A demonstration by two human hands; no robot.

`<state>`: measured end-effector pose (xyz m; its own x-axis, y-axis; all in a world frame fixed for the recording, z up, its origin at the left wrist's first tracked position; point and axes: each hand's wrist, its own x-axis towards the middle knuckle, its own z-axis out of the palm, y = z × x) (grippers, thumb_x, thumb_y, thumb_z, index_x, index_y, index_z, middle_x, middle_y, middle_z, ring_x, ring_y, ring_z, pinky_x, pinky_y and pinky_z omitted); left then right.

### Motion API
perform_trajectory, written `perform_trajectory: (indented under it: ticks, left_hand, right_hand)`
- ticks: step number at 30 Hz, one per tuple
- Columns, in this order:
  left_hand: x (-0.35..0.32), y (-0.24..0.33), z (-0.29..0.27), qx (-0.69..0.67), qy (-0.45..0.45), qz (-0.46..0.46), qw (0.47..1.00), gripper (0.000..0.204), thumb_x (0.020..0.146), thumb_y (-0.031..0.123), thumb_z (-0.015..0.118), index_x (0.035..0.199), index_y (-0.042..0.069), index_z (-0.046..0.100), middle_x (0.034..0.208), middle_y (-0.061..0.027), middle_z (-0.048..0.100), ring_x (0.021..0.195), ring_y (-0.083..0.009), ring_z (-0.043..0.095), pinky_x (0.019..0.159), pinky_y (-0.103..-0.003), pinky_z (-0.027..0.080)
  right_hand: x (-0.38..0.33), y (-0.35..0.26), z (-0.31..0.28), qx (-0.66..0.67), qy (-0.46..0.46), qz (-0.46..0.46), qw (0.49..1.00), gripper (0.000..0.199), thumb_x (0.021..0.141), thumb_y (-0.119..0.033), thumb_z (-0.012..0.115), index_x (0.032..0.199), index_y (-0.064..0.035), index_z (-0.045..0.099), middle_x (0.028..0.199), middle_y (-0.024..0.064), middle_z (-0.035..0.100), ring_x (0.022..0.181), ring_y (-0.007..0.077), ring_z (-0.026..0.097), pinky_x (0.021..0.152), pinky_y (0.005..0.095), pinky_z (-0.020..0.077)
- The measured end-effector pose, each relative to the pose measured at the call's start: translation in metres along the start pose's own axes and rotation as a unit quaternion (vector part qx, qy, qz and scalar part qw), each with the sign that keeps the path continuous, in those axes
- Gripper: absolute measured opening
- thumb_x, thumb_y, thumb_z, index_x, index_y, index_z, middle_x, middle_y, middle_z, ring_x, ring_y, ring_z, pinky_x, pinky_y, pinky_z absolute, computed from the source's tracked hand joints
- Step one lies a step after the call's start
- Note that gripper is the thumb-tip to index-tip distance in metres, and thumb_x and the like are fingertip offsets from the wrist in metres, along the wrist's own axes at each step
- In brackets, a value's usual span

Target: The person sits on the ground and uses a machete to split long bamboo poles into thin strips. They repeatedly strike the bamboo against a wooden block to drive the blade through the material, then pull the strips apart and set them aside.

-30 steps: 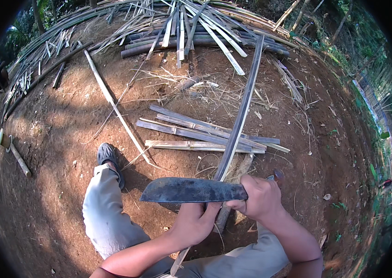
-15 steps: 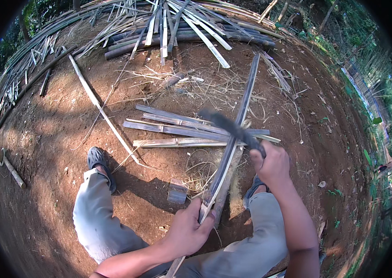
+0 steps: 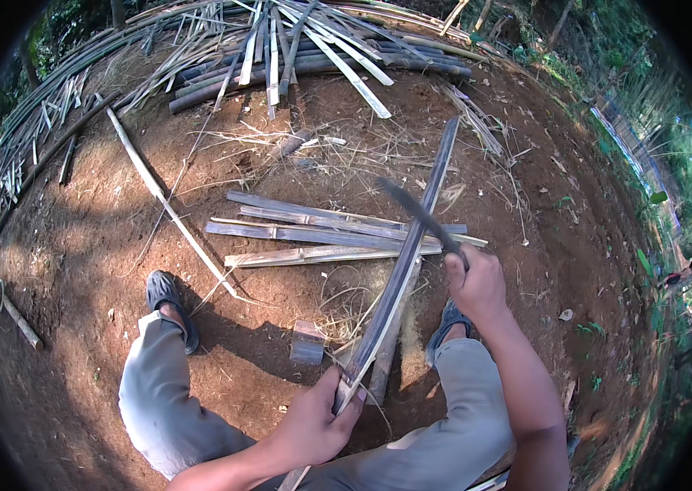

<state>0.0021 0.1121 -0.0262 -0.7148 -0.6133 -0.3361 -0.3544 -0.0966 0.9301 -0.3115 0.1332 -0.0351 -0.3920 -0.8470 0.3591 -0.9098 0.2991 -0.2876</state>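
A long split bamboo strip (image 3: 402, 278), dark-skinned with a pale edge, slants from my lap up to the far right. Near its lower end my left hand (image 3: 313, 421) is closed around it. My right hand (image 3: 477, 286) grips the handle of a dark-bladed knife (image 3: 411, 206). The blade lies across the strip about midway along, pointing up to the left; whether it cuts in cannot be seen. Beneath the strip, a thick piece of wood (image 3: 391, 352) slopes between my feet. Several split bamboo pieces (image 3: 305, 235) lie on the ground just beyond.
A large pile of bamboo poles and strips (image 3: 280, 69) spreads along the back. One pale pole (image 3: 150, 176) lies at left on the brown soil. Thin shavings (image 3: 346, 315) and a short bamboo offcut (image 3: 307, 342) are between my feet. A short log (image 3: 23, 319) rests far left.
The knife blade has turned and now shows narrower, its tip farther up and right. The bamboo strip's far end has come slightly nearer to me. My view has shifted a little.
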Motion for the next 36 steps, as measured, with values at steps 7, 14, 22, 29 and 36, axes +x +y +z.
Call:
perform_trajectory:
  ticks: [7,14,22,29,36]
  left_hand:
    - [-0.005,-0.007,-0.004,0.029,-0.042,-0.024,0.998,0.022,0.095,0.022,0.063,0.094,0.004,0.051,0.055,0.0012,0.037,0.051,-0.0069,0.035,0.045,-0.03,0.029]
    - [-0.023,-0.017,0.005,0.058,-0.077,0.02,0.995,0.019,0.094,0.021,0.064,0.094,0.005,0.054,0.054,0.0012,0.039,0.051,-0.0084,0.04,0.047,-0.03,0.036]
    - [-0.002,-0.017,-0.008,-0.048,-0.073,0.015,0.996,0.015,0.098,0.017,0.059,0.092,0.005,0.052,0.064,0.0043,0.042,0.059,-0.0043,0.039,0.052,-0.025,0.036]
    - [0.01,-0.017,-0.007,-0.201,-0.12,-0.029,0.972,0.025,0.1,0.03,0.057,0.098,0.006,0.055,0.063,0.0028,0.046,0.05,-0.0064,0.043,0.045,-0.026,0.036]
    - [0.02,-0.002,-0.015,-0.278,-0.151,-0.025,0.948,0.045,0.107,0.041,0.03,0.105,0.001,0.05,0.058,0.0029,0.033,0.039,-0.0058,0.033,0.038,-0.022,0.031]
  right_hand:
    - [0.017,0.049,0.011,-0.115,0.07,0.031,0.99,0.046,0.094,-0.049,0.054,0.088,-0.0049,0.067,0.07,0.0224,0.064,0.072,0.0455,0.064,0.066,0.0526,0.0511]
    - [0.035,0.117,-0.005,-0.1,0.108,0.214,0.966,0.031,0.093,-0.03,0.06,0.093,-0.0012,0.071,0.079,0.028,0.065,0.08,0.0465,0.064,0.07,0.0512,0.0507]
    - [0.006,0.114,0.015,-0.041,0.061,0.289,0.955,0.058,0.097,-0.042,0.053,0.075,0.009,0.066,0.073,0.0309,0.065,0.07,0.0452,0.067,0.061,0.0495,0.0507]
    - [0.002,0.07,0.002,0.522,-0.15,0.468,0.697,0.032,0.096,-0.036,0.061,0.082,-0.0113,0.048,0.052,-0.0082,0.031,0.039,0.0048,0.028,0.035,0.0239,0.0245]
    - [0.002,0.018,-0.016,0.567,-0.179,0.477,0.647,0.043,0.099,-0.045,0.053,0.113,-0.0041,0.052,0.056,-0.0092,0.027,0.042,0.0018,0.026,0.037,0.0205,0.0239]
